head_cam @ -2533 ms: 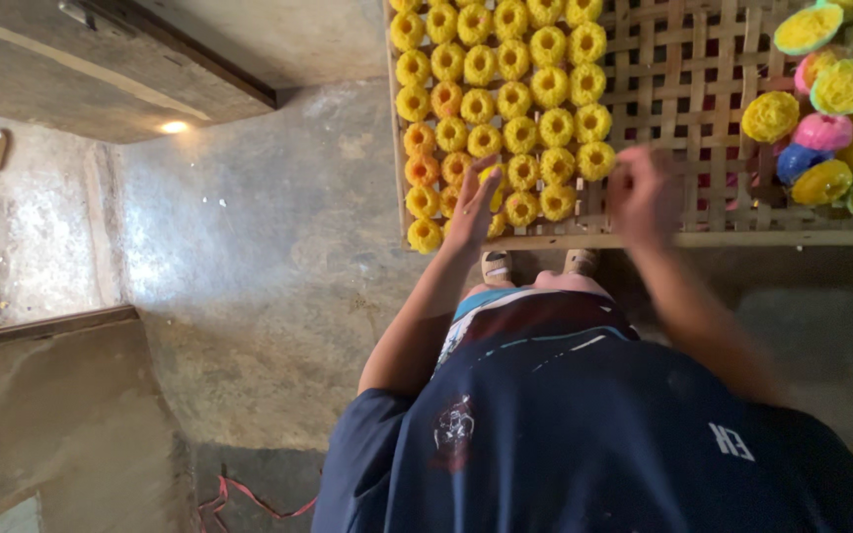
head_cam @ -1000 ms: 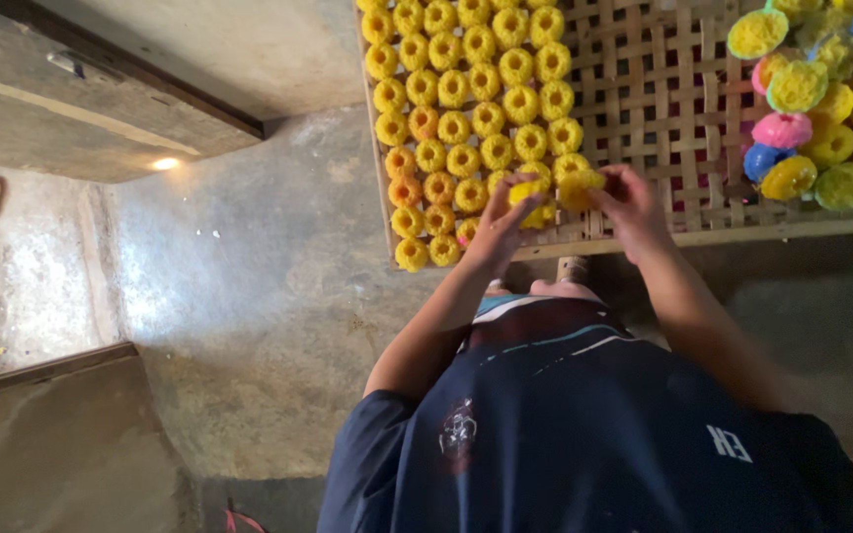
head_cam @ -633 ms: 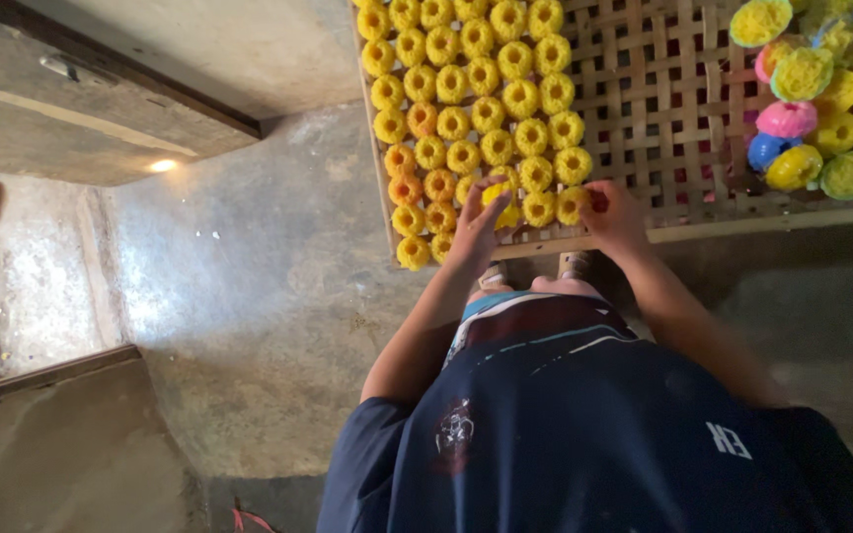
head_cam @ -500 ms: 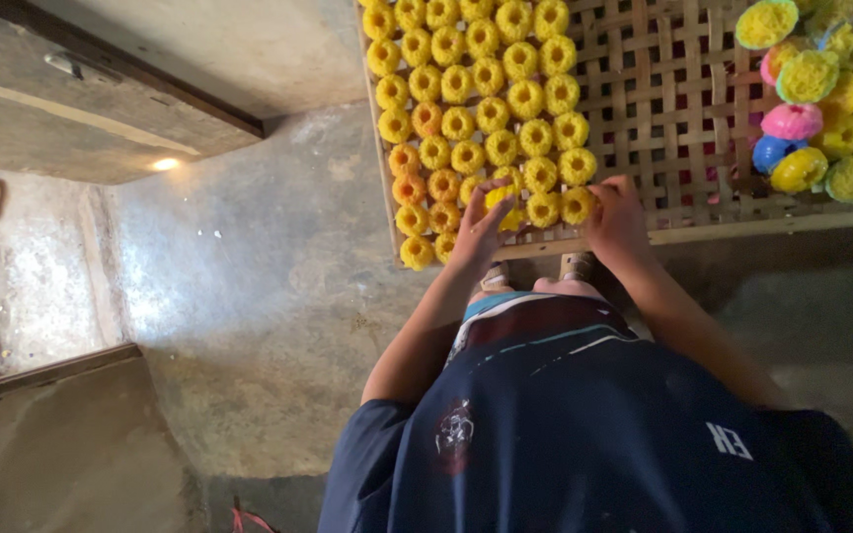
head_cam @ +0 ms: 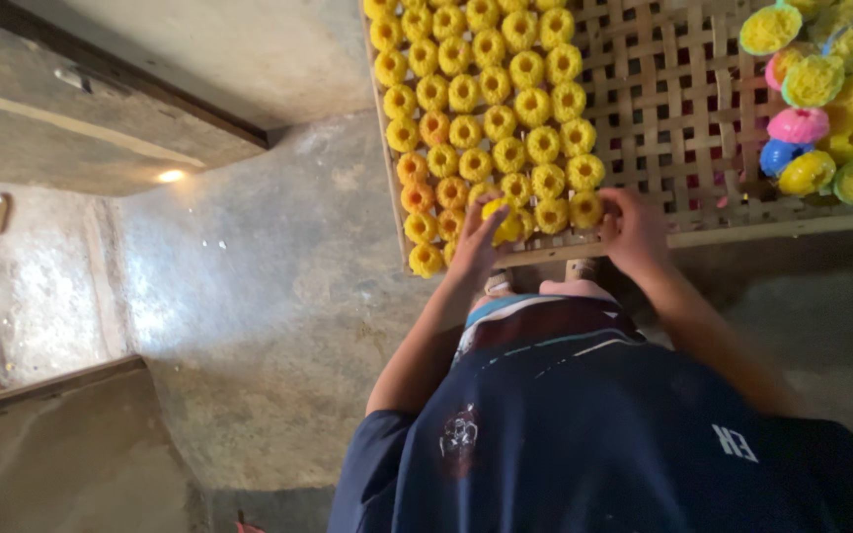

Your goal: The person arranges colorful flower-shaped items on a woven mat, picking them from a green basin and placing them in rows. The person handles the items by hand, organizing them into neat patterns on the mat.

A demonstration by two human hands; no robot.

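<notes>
- While the camera looks down over a dark blue shirt (head_cam: pixel 584 434), both hands reach to the near edge of a woven tray (head_cam: pixel 683 128).
- The tray is made of thin flat strips crossed over and under, with little square holes between them, and a straight wooden rim along the near side.
- Small round yellow rings (head_cam: pixel 491 109) sit on it in neat rows. They look bumpy and crinkly, and some near the left edge are more orange.
- The left hand (head_cam: pixel 476 247) is open with fingers spread, and its fingertips touch a yellow ring (head_cam: pixel 501 219) in the nearest row. It does not grip it.
- The right hand (head_cam: pixel 634 232) rests at the tray rim, just beside the last ring of that row. I cannot tell how far it is open or if it holds anything.
- A heap of pink, blue and green-yellow rings (head_cam: pixel 821 109) lies at the far right of the tray.
- Between the rows and the heap the tray is bare.
- The grey stone floor (head_cam: pixel 269 296) below looks rough.
</notes>
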